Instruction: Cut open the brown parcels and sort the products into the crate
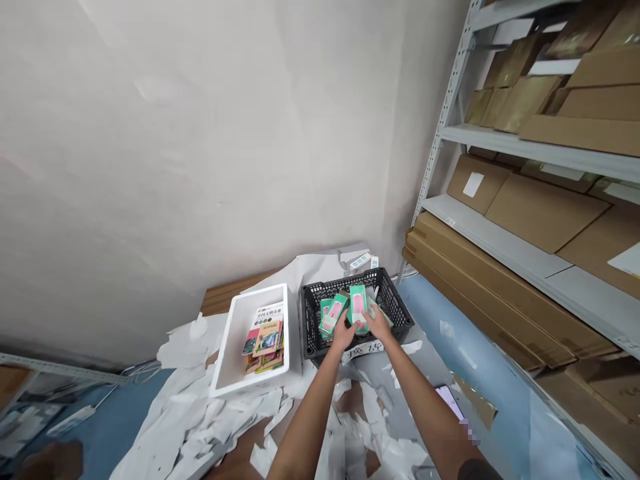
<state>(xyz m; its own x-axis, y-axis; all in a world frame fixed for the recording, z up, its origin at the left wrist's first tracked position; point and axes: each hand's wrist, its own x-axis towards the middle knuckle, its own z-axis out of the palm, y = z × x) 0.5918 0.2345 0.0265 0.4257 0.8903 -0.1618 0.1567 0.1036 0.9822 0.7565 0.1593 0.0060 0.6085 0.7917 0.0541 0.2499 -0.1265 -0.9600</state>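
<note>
A black plastic crate holds several green boxes with pink fronts. My left hand is closed at the lower left edge of one upright green box. On that box's right side, my right hand grips it with the thumb across its front. Another green box leans just left of it, close to my left fingertips. Beside the crate stands a white foam box, with several books inside. The undersides of both hands are hidden.
Torn white paper covers much of the table. A phone lies right of my right forearm. Small white packs lie behind the crate. Metal shelving with cardboard boxes stands at the right; a wall rises behind.
</note>
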